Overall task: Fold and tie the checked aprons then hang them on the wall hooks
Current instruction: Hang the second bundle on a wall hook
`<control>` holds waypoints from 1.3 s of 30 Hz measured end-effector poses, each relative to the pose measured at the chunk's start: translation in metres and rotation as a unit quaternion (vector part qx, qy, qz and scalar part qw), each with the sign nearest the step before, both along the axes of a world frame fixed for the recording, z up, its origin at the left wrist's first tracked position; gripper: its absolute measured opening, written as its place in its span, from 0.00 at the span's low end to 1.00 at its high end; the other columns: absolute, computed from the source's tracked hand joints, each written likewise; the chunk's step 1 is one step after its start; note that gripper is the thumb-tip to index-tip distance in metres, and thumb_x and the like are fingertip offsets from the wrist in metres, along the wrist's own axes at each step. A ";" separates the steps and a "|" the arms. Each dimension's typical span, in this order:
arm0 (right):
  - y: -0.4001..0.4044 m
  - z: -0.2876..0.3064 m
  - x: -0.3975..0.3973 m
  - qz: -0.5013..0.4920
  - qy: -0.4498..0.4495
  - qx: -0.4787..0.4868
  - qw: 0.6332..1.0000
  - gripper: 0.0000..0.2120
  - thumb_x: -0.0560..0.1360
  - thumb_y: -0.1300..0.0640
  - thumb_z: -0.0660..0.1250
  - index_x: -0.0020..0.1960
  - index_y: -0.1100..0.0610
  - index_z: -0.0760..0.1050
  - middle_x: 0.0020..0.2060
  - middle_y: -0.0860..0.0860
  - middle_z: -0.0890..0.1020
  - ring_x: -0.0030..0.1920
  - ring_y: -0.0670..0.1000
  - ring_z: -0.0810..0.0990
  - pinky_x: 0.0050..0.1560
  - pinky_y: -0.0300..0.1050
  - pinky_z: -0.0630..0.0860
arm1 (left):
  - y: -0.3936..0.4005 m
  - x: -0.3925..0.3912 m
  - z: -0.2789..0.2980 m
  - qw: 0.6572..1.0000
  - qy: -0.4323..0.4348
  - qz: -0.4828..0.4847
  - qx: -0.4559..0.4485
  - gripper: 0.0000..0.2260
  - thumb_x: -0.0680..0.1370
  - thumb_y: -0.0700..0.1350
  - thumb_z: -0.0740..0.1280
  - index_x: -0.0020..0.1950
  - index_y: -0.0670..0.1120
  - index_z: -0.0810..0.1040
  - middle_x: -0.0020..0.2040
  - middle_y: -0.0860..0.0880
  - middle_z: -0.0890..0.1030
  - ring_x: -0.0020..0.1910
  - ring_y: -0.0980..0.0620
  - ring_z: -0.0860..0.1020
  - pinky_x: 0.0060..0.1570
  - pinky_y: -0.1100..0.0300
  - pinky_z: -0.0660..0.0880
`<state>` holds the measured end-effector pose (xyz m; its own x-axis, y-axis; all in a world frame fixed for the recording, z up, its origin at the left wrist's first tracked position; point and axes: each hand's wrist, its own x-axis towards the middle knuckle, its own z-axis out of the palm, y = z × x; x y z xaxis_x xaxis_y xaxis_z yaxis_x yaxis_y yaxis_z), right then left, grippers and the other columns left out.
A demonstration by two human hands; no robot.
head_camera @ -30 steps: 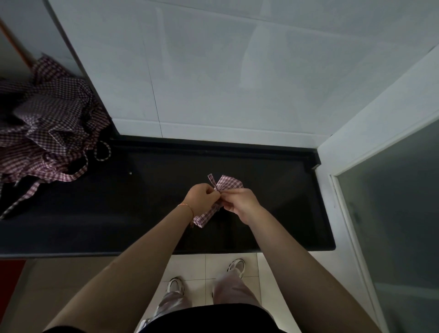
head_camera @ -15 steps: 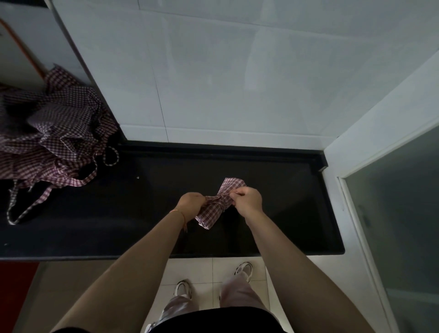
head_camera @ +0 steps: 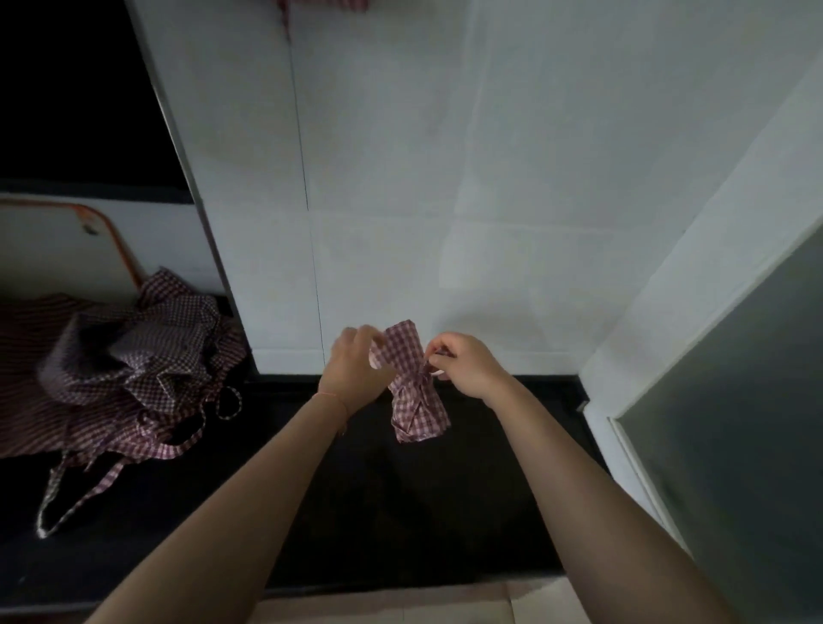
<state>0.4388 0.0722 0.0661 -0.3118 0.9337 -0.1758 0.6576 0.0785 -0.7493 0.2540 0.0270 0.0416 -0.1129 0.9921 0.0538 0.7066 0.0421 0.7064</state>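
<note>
A small folded, tied bundle of red-and-white checked apron (head_camera: 414,387) hangs in the air above the black counter (head_camera: 401,503), in front of the white tiled wall. My left hand (head_camera: 356,369) grips its upper left part. My right hand (head_camera: 463,365) pinches the tie strap at the bundle's waist on the right. A heap of loose checked aprons (head_camera: 129,369) lies on the counter at the left, straps trailing toward the front edge. At the very top edge a piece of checked cloth (head_camera: 325,4) hangs on the wall; no hook shows.
A white wall corner and a frosted glass door (head_camera: 735,423) close off the right side. A dark opening (head_camera: 75,93) and a white panel with an orange rim (head_camera: 67,249) stand at the left. Pale floor tiles (head_camera: 401,605) show below the counter's front edge.
Both hands have lifted the tied bundle off the counter toward the wall, turning it upright. The view has tilted upward, so the feet have dropped out and hanging cloth shows at the top.
</note>
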 end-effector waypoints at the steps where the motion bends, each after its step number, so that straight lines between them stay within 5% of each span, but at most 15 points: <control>1: 0.003 0.020 -0.002 0.015 0.002 0.022 1.000 0.07 0.81 0.61 0.63 0.47 0.54 0.77 0.49 0.50 0.81 0.51 0.51 0.82 0.53 0.50 0.81 | 0.004 -0.002 0.019 0.997 0.046 -0.035 0.054 0.23 0.72 0.46 0.72 0.67 0.50 0.72 0.67 0.45 0.69 0.66 0.45 0.67 0.66 0.47 0.69; 3: 0.002 0.057 -0.005 0.043 0.015 0.054 0.998 0.07 0.81 0.63 0.63 0.47 0.54 0.78 0.47 0.51 0.83 0.49 0.50 0.83 0.51 0.48 0.81 | 0.010 -0.004 0.061 0.979 0.154 -0.108 0.077 0.35 0.70 0.48 0.73 0.75 0.56 0.64 0.78 0.46 0.57 0.77 0.42 0.54 0.72 0.39 0.60; 5: 0.004 0.092 -0.006 0.062 0.019 0.078 0.995 0.07 0.81 0.63 0.63 0.48 0.56 0.79 0.46 0.52 0.84 0.47 0.50 0.84 0.50 0.46 0.81 | 0.020 -0.003 0.097 0.950 0.264 -0.159 0.050 0.35 0.71 0.52 0.73 0.76 0.60 0.63 0.81 0.51 0.48 0.80 0.44 0.43 0.75 0.37 0.50; 8: -0.001 0.141 -0.007 0.056 0.044 0.142 0.987 0.06 0.80 0.65 0.64 0.49 0.60 0.79 0.43 0.53 0.84 0.45 0.50 0.84 0.49 0.45 0.80 | 0.025 -0.003 0.147 0.930 0.321 -0.178 0.021 0.28 0.72 0.58 0.73 0.71 0.59 0.71 0.79 0.53 0.58 0.80 0.47 0.50 0.76 0.39 0.46; 11: 0.000 0.183 -0.010 0.032 0.072 0.216 0.973 0.06 0.79 0.64 0.66 0.47 0.57 0.80 0.43 0.51 0.85 0.46 0.50 0.84 0.53 0.47 0.79 | 0.028 -0.006 0.191 0.949 0.268 -0.159 0.042 0.25 0.71 0.60 0.74 0.66 0.54 0.76 0.65 0.52 0.77 0.65 0.49 0.73 0.68 0.50 0.67; 14: 0.000 0.217 -0.014 0.004 0.114 0.247 0.962 0.04 0.77 0.61 0.68 0.47 0.54 0.81 0.42 0.49 0.85 0.47 0.49 0.84 0.54 0.45 0.79 | 0.031 -0.009 0.226 0.960 0.227 -0.136 0.093 0.22 0.70 0.57 0.75 0.62 0.53 0.78 0.57 0.53 0.80 0.56 0.51 0.77 0.56 0.55 0.75; 20: 0.006 0.275 -0.029 -0.020 0.129 0.302 0.944 0.06 0.73 0.54 0.75 0.48 0.52 0.81 0.42 0.45 0.82 0.45 0.44 0.80 0.44 0.36 0.73 | 0.038 -0.007 0.287 0.949 0.242 -0.096 0.177 0.21 0.70 0.59 0.74 0.61 0.54 0.80 0.54 0.53 0.81 0.53 0.51 0.78 0.53 0.53 0.77; 26: 0.022 0.309 -0.022 -0.042 0.045 0.381 0.922 0.07 0.75 0.54 0.72 0.42 0.58 0.82 0.35 0.47 0.81 0.37 0.45 0.77 0.37 0.39 0.69 | 0.053 0.008 0.328 0.933 0.275 -0.103 0.206 0.23 0.70 0.61 0.74 0.62 0.53 0.81 0.54 0.51 0.82 0.51 0.49 0.78 0.53 0.52 0.78; 32: 0.040 0.329 0.000 -0.090 0.206 0.356 0.907 0.06 0.73 0.55 0.75 0.46 0.57 0.83 0.38 0.52 0.86 0.42 0.51 0.86 0.50 0.49 0.81 | 0.063 0.017 0.358 0.931 0.272 -0.116 0.216 0.23 0.70 0.60 0.75 0.63 0.54 0.80 0.57 0.51 0.81 0.55 0.50 0.77 0.58 0.53 0.76; 39: 0.064 0.354 0.001 -0.077 0.314 0.307 0.895 0.04 0.79 0.59 0.68 0.47 0.57 0.79 0.38 0.54 0.85 0.36 0.51 0.84 0.44 0.47 0.81 | 0.080 0.013 0.387 0.929 0.202 -0.088 0.296 0.18 0.69 0.53 0.78 0.54 0.52 0.78 0.49 0.53 0.80 0.49 0.51 0.78 0.52 0.54 0.77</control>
<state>0.4401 0.1361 0.4202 -0.0290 0.8348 0.5498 0.1590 0.5468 -0.8220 0.2673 0.1073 0.4289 0.1970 0.7766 0.5983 0.8782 -0.4111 0.2443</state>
